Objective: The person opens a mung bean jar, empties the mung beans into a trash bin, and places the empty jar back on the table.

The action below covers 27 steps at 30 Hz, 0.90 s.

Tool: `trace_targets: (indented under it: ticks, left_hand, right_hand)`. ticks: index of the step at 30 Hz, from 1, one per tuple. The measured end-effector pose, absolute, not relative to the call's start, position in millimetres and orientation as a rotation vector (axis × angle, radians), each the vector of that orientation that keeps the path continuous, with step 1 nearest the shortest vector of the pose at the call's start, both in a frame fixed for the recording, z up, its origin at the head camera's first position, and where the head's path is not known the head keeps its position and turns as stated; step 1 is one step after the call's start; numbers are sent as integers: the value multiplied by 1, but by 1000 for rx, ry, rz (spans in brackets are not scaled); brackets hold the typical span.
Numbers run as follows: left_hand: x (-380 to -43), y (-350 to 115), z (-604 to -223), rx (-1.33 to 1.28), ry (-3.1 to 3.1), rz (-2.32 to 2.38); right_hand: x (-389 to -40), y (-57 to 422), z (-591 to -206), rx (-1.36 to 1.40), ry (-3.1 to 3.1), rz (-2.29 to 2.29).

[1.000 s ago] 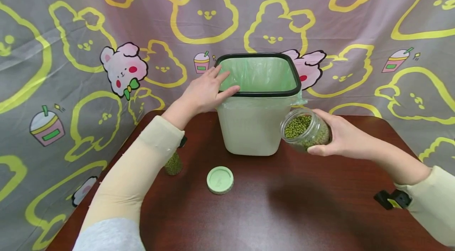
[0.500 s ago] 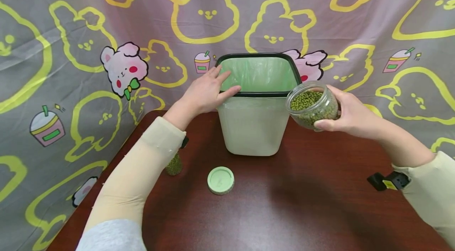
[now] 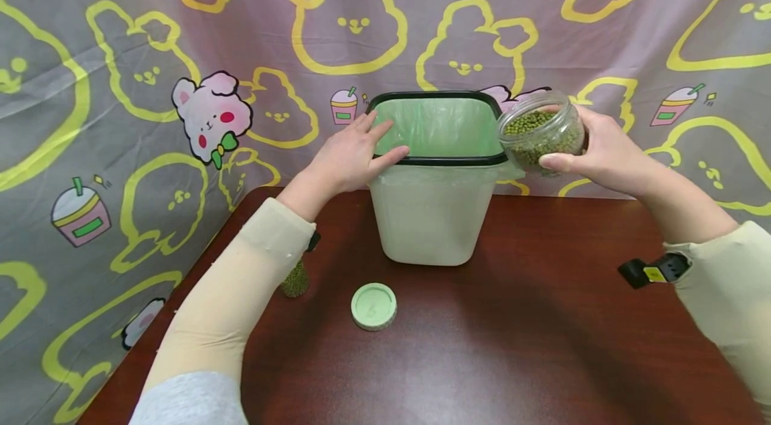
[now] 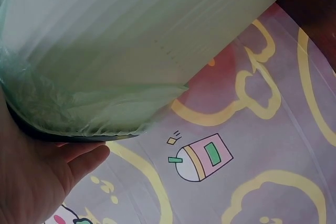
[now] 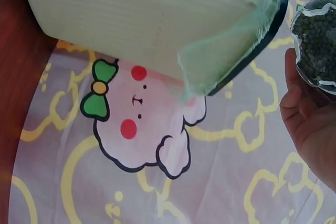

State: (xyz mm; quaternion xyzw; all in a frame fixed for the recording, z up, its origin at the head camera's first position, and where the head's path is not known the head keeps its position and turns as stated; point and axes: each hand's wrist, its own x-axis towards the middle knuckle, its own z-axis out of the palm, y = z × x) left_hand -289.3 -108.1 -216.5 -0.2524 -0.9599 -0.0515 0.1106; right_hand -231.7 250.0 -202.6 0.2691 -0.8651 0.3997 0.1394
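My right hand (image 3: 611,147) grips a clear open jar (image 3: 566,134) part full of green mung beans (image 3: 527,124), tilted with its mouth toward the bin. The jar is raised by the bin's right rim; in the right wrist view the jar (image 5: 317,45) shows only in part. The trash bin (image 3: 430,217) is pale, with a black rim (image 3: 454,160) and a green plastic liner (image 3: 442,124) inside. On the rim's left front corner rests my left hand (image 3: 346,154), fingers spread and fairly straight. In the left wrist view that hand (image 4: 37,174) lies against the rim.
A pale green lid (image 3: 373,306) lies on the dark wooden table (image 3: 434,351) in front of the bin. Partly hidden behind my left sleeve stands another container of green beans (image 3: 295,280). A cartoon-printed cloth (image 3: 241,30) hangs behind and at the left.
My right hand has lifted the jar upward and a little to the right, from below the bin's rim to its height. My left hand has stayed on the rim.
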Motion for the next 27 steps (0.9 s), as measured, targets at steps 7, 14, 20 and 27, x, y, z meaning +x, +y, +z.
trace_targets:
  ticks: [7, 14, 20, 27]
  left_hand:
    - [-289, -108, -216, -733, -2820, -148]
    - [-290, -108, -217, -728, -2816, -155]
    - [-290, -108, -217, -723, -2806, -160]
    - [-289, -108, -217, -718, -2818, -161]
  right_hand:
    - [-247, 248, -189, 681, -2502, 1140]
    - [-262, 242, -173, 618, -2523, 1178]
    - [-273, 229, -160, 619, -2559, 1154]
    - [-285, 214, -153, 602, -2602, 1182]
